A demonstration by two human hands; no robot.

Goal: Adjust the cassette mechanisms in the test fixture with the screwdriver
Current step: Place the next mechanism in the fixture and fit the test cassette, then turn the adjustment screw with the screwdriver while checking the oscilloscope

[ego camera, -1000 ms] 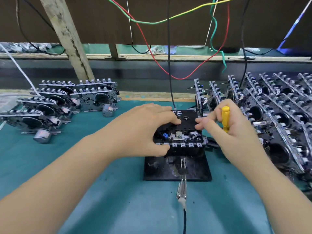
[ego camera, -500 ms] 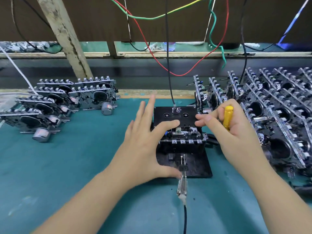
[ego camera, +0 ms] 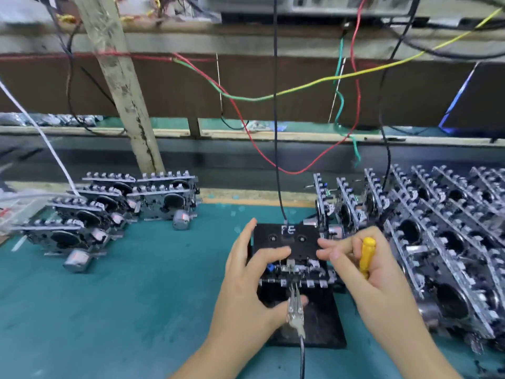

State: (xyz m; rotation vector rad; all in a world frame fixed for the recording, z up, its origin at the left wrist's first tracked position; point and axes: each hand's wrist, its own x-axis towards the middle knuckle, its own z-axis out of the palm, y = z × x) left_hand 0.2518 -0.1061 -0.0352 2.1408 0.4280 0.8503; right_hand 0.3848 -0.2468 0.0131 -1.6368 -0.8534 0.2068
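Right now the left hand [ego camera: 246, 285] rests with loose, spread fingers on the cassette mechanism [ego camera: 293, 266], which sits in the black test fixture [ego camera: 322, 324] on the green bench [ego camera: 123, 310]. Just beside it, the right hand [ego camera: 360, 266] grips the yellow screwdriver [ego camera: 365, 257]. More mechanisms [ego camera: 437, 242] are stacked at the right.

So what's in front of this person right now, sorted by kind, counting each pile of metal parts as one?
Hands: 2, left hand, right hand
Screwdriver: 1
Fixture: 1
Cassette: 1
Piles: 2, left pile, right pile
Total: 7
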